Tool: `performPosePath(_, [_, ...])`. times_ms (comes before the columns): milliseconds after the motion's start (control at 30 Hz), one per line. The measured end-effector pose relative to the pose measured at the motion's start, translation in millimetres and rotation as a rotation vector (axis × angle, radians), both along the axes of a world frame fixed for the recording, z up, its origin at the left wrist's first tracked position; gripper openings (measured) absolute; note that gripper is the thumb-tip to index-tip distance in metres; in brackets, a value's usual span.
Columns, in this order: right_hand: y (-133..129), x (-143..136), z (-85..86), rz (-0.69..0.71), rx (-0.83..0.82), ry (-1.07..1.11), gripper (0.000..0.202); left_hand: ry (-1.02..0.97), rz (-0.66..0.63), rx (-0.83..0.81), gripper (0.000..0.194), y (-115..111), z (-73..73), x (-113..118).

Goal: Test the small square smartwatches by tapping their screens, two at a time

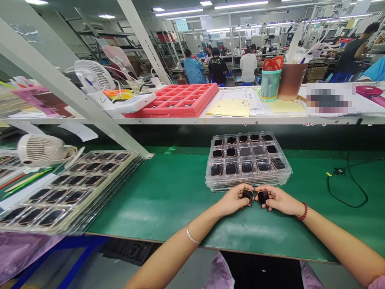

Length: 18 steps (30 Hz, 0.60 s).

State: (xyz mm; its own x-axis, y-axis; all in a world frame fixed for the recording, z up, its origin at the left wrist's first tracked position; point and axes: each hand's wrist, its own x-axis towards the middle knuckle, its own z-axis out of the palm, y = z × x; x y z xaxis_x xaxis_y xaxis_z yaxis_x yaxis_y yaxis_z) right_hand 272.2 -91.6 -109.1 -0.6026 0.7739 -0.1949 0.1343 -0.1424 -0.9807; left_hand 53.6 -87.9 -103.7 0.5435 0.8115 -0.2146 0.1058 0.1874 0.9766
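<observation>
My left hand [236, 199] is closed on a small black square watch face [248, 195] with a copper-coloured rim. A similar watch face [262, 197] is held between the fingers and thumb of my right hand [278, 200]. The two pieces are side by side with a narrow gap between them, just above the green table [180, 200]. Right behind my hands is a stack of clear plastic trays [248, 182]; the top one holds several black watch faces, and two compartments in its middle row hold none.
More stacked trays of watch faces [75, 180] stand at the left beside a small white fan [45, 149]. A black cable [345, 205] lies at the right. The shelf [228, 120] above holds a red foam tray [180, 98] and cups. People sit in the background.
</observation>
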Motion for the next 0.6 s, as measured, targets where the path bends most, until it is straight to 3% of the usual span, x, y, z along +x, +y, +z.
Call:
performPosePath(67, [-5, -2, 5.8, -0.011, 0.034, -0.01, 0.031, 0.017, -0.041, 0.023, 0.033, -6, 6.7, -1])
performPosePath(133, [-12, -4, 19.0, -0.016, 0.12, -0.028, 0.016, 0.078, -0.067, 0.157, 0.021, -13, 20.9, -4])
performPosePath(200, [-16, -5, 39.4, -0.01, 0.301, -0.075, 0.011, 0.183, -0.06, 0.43, 0.017, -18, 42.2, -8])
performPosePath(267, [-10, -5, 63.5, -0.037, 0.59, -0.167, 0.012, 0.286, -0.022, 0.705, 0.018, -11, 67.3, -10])
performPosePath(333, [11, -5, 85.5, -0.094, 0.824, -0.235, 0.013, 0.35, 0.082, 0.824, 0.018, 13, 90.5, -8])
performPosePath(433, [62, -11, 103.2, -0.327, 0.937, -0.409, 0.019, 0.556, 0.266, 0.851, 0.019, 68, 111.0, 1])
performPosePath(467, [80, -14, 104.2, -0.386, 0.946, -0.537, 0.02, 0.693, 0.308, 0.827, 0.018, 86, 113.2, 5])
performPosePath(533, [110, -19, 101.2, -0.427, 0.947, -0.631, 0.02, 0.783, 0.319, 0.804, 0.015, 113, 112.7, 12])
performPosePath(600, [127, -22, 95.7, -0.415, 0.959, -0.7, 0.017, 0.833, 0.324, 0.82, 0.013, 124, 109.7, 13])
